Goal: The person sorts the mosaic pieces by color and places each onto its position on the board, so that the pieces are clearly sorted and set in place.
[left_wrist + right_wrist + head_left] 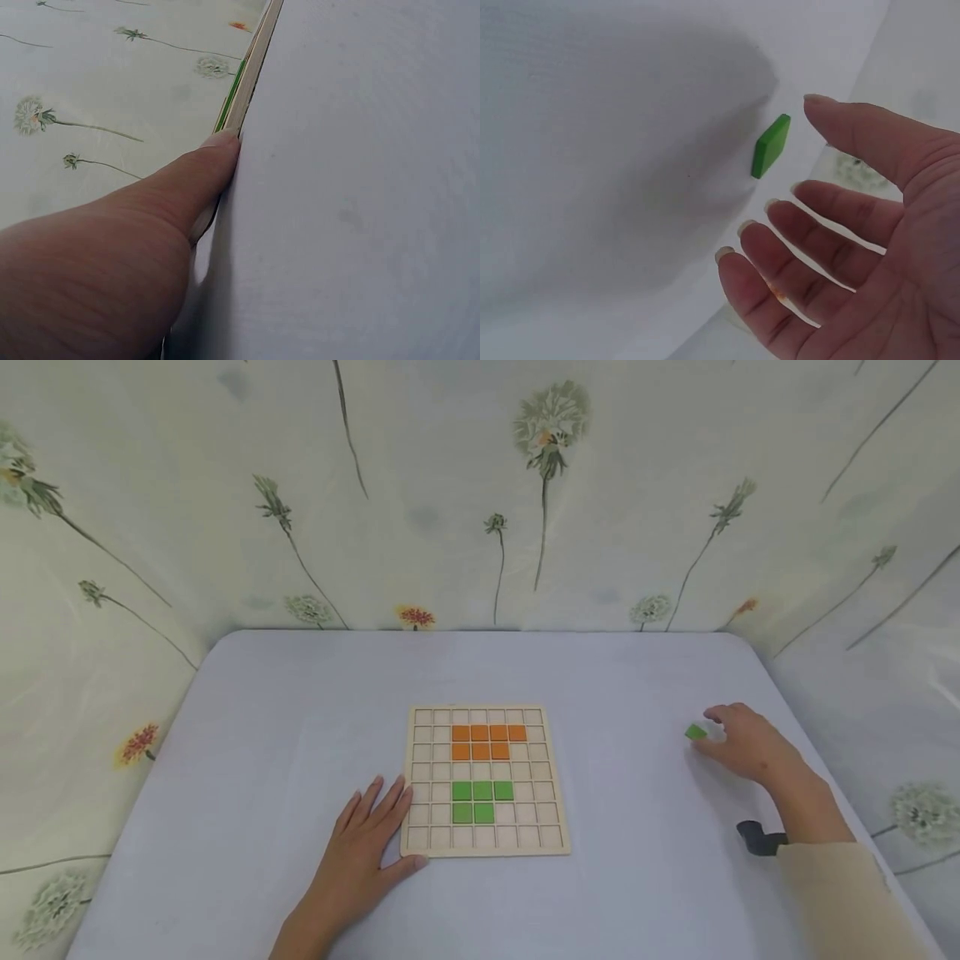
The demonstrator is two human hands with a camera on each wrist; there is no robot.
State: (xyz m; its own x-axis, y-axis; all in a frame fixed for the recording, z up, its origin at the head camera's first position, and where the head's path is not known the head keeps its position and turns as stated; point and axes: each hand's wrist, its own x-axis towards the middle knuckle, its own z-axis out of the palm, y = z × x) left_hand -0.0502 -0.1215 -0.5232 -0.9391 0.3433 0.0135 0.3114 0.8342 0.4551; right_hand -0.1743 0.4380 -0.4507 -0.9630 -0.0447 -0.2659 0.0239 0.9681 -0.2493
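My left hand [360,852] lies with fingers spread at the left edge of a wooden grid board [487,850]. Its thumb [202,165] touches the board's near corner in the left wrist view. Set in the board are several orange tiles [480,733] in two rows and, below them, several green tiles [482,791]. Far to the right, my right hand [742,743] hovers beside a loose green square tile [696,732]. In the right wrist view that tile lies on the cloth just beyond the thumb and loosely bent fingers [810,262], apart from them.
A white cloth [300,693] covers the table. Flower-printed fabric [450,485] stands behind it and along both sides. A black curved object [757,839] is partly hidden under my right forearm.
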